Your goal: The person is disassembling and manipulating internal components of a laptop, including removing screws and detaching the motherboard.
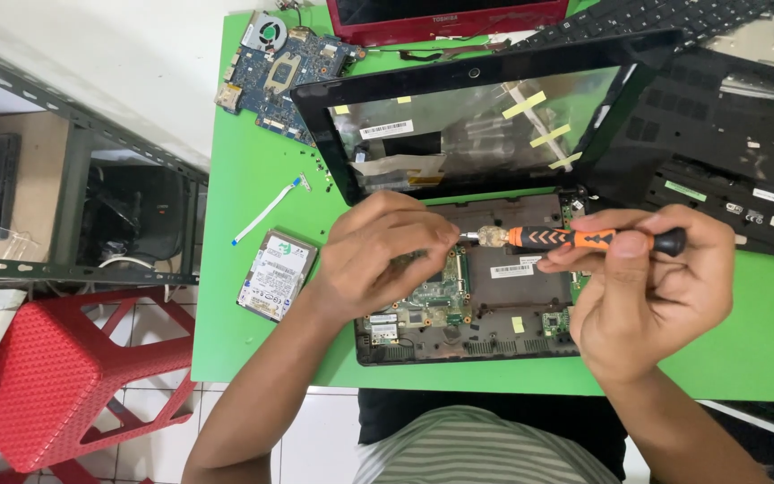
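Over a green table (pixel 253 179), opened laptop base (pixel 494 296) at centre, right hand (pixel 647 278) at 3 o'clock grasping an orange-and-black screwdriver (pixel 575 238) held level, left hand (pixel 387 255) at 9 o'clock, fingers pinching its tip, hard drive (pixel 277 274) further toward 9, bare circuit board (pixel 281 67) at 11 o'clock.

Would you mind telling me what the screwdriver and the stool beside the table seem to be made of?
Screwdriver: the handle looks like matte orange and black plastic or rubber, judging by its moulded grip sections; the part at the tip end has a metallic sheen, so probably steel. Stool: apparently moulded red plastic, given its uniform colour, dimpled top and ribbed one-piece legs.
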